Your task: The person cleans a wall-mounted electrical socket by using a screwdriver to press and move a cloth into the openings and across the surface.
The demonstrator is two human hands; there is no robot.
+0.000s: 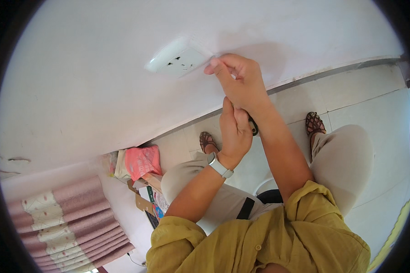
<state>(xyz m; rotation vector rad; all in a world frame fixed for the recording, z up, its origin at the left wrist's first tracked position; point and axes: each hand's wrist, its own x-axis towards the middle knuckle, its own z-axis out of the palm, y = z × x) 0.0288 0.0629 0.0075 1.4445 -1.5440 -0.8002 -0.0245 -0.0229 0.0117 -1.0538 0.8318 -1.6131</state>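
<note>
A white wall socket plate with dark slots sits on the pale wall. Beside its right corner is my right hand, thumb and fingertips pinched together close to the wall. Whatever lies in that pinch, if anything, is too small to make out. Just below, partly behind my right wrist, my left hand is closed, its fingers pressed together. A rounded black object shows between it and my right forearm; most of this object is hidden, so its kind is unclear. A white-banded watch is on my left wrist.
My knees are spread above a tiled floor, with brown sandals near the wall's dark baseboard. To the left lie a pink bag and an open cardboard box. A pink curtain hangs at lower left.
</note>
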